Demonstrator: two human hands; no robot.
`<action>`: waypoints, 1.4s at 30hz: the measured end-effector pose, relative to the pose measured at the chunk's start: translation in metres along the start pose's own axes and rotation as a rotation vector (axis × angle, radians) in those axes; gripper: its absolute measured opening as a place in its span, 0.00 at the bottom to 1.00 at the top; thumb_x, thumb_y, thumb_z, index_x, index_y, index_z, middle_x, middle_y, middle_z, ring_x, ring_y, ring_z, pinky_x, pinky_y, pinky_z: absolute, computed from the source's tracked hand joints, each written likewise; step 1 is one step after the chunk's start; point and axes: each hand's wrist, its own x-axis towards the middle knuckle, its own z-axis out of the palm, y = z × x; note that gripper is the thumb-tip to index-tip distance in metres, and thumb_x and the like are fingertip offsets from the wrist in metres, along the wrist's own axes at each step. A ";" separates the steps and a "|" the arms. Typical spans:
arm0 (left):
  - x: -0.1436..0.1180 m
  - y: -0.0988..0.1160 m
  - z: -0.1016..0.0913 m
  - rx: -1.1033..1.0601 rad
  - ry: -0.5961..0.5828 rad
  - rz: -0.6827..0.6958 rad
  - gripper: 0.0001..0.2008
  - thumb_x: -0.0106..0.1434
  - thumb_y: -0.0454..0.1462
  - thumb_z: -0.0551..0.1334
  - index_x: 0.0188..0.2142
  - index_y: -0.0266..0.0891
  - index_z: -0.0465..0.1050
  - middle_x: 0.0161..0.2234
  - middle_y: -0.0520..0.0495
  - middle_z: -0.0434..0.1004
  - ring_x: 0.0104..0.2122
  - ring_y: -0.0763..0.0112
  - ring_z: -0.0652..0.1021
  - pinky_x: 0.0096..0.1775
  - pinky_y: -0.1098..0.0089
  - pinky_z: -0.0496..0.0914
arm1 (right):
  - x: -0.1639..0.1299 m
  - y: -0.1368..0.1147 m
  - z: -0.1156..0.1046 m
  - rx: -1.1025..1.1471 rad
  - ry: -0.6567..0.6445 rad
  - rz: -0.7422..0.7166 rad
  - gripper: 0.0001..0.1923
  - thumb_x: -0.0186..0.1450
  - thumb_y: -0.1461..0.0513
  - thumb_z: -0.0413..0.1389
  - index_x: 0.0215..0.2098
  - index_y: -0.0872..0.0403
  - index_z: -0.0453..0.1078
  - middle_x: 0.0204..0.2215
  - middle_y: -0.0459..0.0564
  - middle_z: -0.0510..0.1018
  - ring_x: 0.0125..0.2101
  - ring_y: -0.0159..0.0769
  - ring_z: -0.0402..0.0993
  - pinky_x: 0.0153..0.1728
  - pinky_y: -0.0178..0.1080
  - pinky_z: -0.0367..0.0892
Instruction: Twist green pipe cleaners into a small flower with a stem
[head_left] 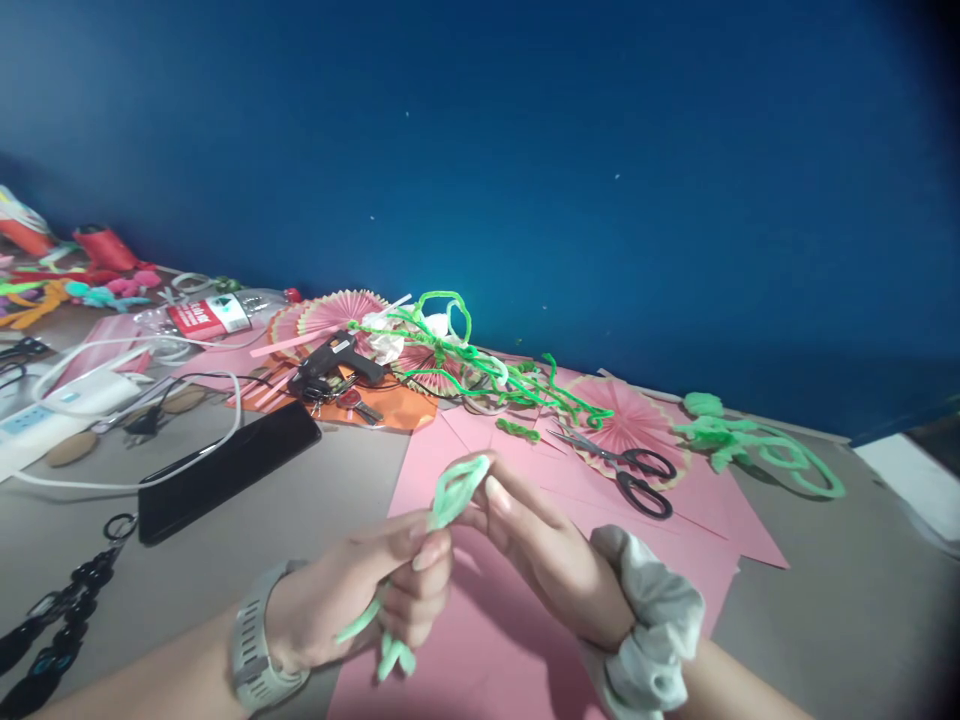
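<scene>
We have the left hand (375, 595) closed around a light green pipe cleaner (454, 492), its loose ends poking out below the fist, and the right hand (540, 550) pinching the looped top of the same pipe cleaner between thumb and fingertips, both held above the pink paper (487, 650) on the counter (300, 520). Risk as we judge it: the loop is small and springy, so a loose pinch could let it unwind or pop out of shape. The wire ends near the left palm could poke skin if we squeeze harder. A scrunchie (652, 620) on the right wrist and a watch (255, 640) on the left could snag the fuzzy wire. Scissors (630, 475) lie just beyond the hands, blades pointed toward the clutter; a careless reach could catch them. The glue gun (334, 362) sits among paper fans (341, 312), and whether it is hot we cannot tell. The phone (225, 468) and white cable (150, 480) crowd the left side.
</scene>
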 end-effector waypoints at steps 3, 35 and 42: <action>0.003 -0.008 0.001 0.374 0.244 0.165 0.17 0.68 0.47 0.44 0.28 0.40 0.57 0.21 0.57 0.49 0.20 0.77 0.54 0.22 0.73 0.54 | 0.003 0.002 0.002 -0.128 0.252 0.047 0.11 0.65 0.55 0.50 0.40 0.52 0.58 0.35 0.48 0.67 0.36 0.35 0.68 0.39 0.40 0.67; 0.008 -0.010 0.000 0.142 0.100 0.078 0.16 0.67 0.46 0.49 0.27 0.39 0.56 0.20 0.59 0.46 0.18 0.80 0.50 0.21 0.74 0.47 | 0.001 0.005 0.003 0.102 0.165 0.087 0.08 0.62 0.58 0.57 0.30 0.55 0.67 0.26 0.44 0.69 0.28 0.30 0.65 0.33 0.35 0.62; -0.004 0.002 0.007 -0.144 -0.120 -0.101 0.15 0.63 0.45 0.56 0.25 0.39 0.57 0.17 0.60 0.46 0.15 0.81 0.49 0.19 0.75 0.44 | -0.006 0.020 0.000 0.640 -0.222 0.148 0.11 0.64 0.55 0.54 0.32 0.55 0.68 0.26 0.45 0.66 0.27 0.30 0.63 0.31 0.36 0.60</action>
